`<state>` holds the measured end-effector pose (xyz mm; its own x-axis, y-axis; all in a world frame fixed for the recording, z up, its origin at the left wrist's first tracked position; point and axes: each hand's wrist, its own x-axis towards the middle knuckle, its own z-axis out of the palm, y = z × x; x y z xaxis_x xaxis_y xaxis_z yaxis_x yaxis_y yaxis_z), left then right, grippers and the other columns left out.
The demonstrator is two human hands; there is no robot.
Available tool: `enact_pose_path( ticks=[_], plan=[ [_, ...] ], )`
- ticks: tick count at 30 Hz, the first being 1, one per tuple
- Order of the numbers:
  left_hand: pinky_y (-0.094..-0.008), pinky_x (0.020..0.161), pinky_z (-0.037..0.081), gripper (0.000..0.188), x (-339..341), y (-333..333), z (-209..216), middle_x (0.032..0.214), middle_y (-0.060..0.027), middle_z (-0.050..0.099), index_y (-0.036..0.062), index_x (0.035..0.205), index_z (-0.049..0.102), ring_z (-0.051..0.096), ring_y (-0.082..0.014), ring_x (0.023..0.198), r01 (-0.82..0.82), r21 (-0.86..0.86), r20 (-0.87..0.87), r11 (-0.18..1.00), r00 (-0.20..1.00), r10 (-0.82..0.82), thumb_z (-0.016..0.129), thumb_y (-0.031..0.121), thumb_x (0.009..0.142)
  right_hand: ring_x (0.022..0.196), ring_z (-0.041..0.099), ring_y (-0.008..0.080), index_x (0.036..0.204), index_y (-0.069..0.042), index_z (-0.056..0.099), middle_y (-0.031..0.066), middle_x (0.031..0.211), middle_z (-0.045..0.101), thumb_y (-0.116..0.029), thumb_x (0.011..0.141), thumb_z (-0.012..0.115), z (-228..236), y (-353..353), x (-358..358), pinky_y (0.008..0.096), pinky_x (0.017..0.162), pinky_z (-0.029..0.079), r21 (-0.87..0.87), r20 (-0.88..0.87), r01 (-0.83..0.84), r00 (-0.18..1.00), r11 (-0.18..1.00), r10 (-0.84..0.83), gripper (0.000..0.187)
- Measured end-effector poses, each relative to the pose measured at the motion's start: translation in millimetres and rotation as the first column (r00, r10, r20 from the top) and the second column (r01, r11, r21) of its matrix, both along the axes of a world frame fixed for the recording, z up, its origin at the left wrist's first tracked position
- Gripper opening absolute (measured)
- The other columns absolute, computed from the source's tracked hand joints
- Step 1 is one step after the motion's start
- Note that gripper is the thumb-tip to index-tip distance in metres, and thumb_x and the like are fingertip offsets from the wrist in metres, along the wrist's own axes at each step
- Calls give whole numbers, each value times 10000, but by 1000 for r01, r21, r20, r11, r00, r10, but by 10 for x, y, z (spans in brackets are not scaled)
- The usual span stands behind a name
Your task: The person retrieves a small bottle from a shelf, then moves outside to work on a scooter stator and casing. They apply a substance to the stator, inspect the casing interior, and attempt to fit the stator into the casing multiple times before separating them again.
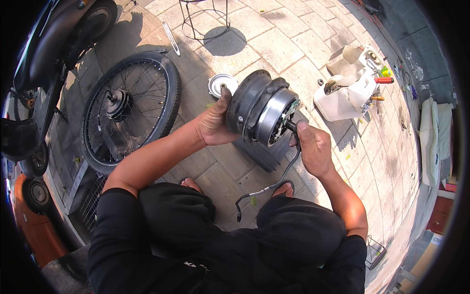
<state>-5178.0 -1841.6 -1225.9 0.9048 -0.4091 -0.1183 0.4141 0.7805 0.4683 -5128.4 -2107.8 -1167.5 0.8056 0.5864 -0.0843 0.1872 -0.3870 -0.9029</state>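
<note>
Between my hands is a wheel hub motor (252, 105), its black outer shell to the left and a bare silver ring with wiring showing on the right. My left hand (215, 122) is wrapped round the shell's left side, thumb up. With my right hand (313, 147) I pinch the axle end, where a black cable (274, 185) comes out and hangs down toward my feet. A dark block (262, 152) sits on the paving beneath the motor. Just behind it lies a round silver motor cover (222, 84), partly hidden by my left thumb.
A spoked bicycle wheel with tyre (171, 93) lies at the left. Cut white plastic jugs (340, 100) hold tools, including a red-handled one (384, 80), at the right. A wire stand (205, 38) is at the back. Scooters (36, 78) and an orange vehicle (34, 220) line the left.
</note>
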Motion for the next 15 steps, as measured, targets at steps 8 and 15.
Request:
enact_pose_path(
  ticks=[8, 15],
  plan=[
    [-582, 1240, 363, 1217, -85, 36, -158, 1615, -84, 500, 178, 1623, 409, 476, -288, 1489, 1, -29, -52, 1000, 999, -2, 841, 795, 667, 706, 619, 150, 826, 46, 689, 85, 729, 665, -406, 1142, 499, -66, 76, -99, 328, 678, 499, 52, 33, -18, 999, 998, 17, 583],
    [-559, 1233, 381, 1234, -105, -26, -143, 1603, -81, 506, 177, 1630, 394, 482, -277, 1479, -39, 57, 4, 998, 999, 39, 842, 799, 664, 686, 576, 118, 827, 38, 696, 53, 713, 648, -452, 1138, 504, -101, 16, -68, 303, 661, 474, -14, -68, 52, 996, 999, -53, 612]
  ],
)
